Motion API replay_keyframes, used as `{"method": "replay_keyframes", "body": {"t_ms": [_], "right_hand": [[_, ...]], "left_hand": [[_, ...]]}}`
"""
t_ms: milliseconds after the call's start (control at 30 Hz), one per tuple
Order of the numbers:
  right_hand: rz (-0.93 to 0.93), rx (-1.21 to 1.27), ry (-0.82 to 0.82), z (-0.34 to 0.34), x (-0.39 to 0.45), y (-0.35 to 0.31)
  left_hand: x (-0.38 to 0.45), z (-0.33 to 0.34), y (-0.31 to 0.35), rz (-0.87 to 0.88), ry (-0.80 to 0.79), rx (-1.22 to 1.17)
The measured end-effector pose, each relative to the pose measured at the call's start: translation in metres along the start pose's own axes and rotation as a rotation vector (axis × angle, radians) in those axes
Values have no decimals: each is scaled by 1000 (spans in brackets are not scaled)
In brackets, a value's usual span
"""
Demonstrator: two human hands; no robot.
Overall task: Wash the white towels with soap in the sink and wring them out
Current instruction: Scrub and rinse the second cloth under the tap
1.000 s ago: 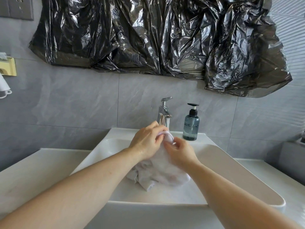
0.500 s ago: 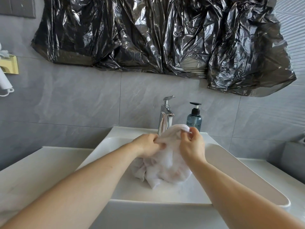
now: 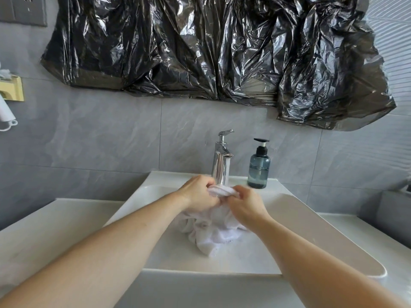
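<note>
A: Head view first: the crumpled wet white cloth towel hangs in a bunch over the basin of the white rectangular ceramic sink, its lower folds touching the basin floor. The left hand and the right hand meet at its top edge, close under the spout, and both have their fingers curled round a fold of cloth, gripping it between them.

B: So the step is scrubbing, I judge?

A: It looks so. To do it well, I would keep a short span of cloth taut between the two grips and rub one fold against the other, then shift along so each part gets worked. Staying low over the basin should keep drips inside.

B: Is water running?

A: I cannot tell; there may be a thin stream below the tall chrome single-lever faucet, but it blends with the metal. A little foam seems to lie by the towel's lowest tip.

B: What else is near?

A: The translucent blue-grey plastic pump bottle of soap stands on the sink's back ledge, just right of the faucet, within reach of the right hand. Crinkled black plastic sheeting hangs on the grey tiled wall above.

B: Anything in the way?

A: The spout sits right above the knuckles; lifting the towel could knock it.
</note>
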State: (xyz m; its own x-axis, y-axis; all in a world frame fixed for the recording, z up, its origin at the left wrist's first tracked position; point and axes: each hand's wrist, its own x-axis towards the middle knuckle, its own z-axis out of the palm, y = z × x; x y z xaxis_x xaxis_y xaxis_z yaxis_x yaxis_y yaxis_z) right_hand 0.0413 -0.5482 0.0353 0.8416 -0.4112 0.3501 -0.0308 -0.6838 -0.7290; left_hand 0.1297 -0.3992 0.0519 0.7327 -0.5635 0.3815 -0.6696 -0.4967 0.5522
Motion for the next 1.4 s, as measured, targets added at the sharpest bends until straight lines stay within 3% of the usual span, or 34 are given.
{"method": "replay_keyframes", "body": {"t_ms": [67, 167, 433, 500, 600, 733, 833, 967, 1133, 1233, 1333, 1400], "right_hand": [[5, 57, 94, -3, 2, 0], [31, 191, 218, -8, 4, -3], [103, 308, 324, -14, -1, -10], [166, 267, 362, -16, -2, -11], [273, 104, 309, -18, -1, -4], [154, 50, 91, -18, -9, -8], [6, 50, -44, -9, -12, -13], [-16, 115, 99, -10, -6, -9], [73, 313, 345, -22, -5, -14], [192, 285, 434, -24, -3, -13], [281, 120, 364, -24, -2, -6], [223, 79, 200, -20, -3, -2]], "left_hand": [[0, -3, 0, -96, -127, -116], [2, -9, 0, -156, -170, -185], [0, -13, -3, -309, -306, 3], [0, -15, -5, -244, -221, 131], [-2, -14, -4, -47, 77, 230], [3, -10, 0, 25, 297, 41], [5, -9, 10, 81, 299, -206], [2, -12, 10, 58, 167, -274], [2, -15, -2, -79, 91, 145], [3, -14, -2, -113, 132, 188], [3, -13, 1, -10, 260, 152], [2, -9, 6, 90, 340, 115]]}}
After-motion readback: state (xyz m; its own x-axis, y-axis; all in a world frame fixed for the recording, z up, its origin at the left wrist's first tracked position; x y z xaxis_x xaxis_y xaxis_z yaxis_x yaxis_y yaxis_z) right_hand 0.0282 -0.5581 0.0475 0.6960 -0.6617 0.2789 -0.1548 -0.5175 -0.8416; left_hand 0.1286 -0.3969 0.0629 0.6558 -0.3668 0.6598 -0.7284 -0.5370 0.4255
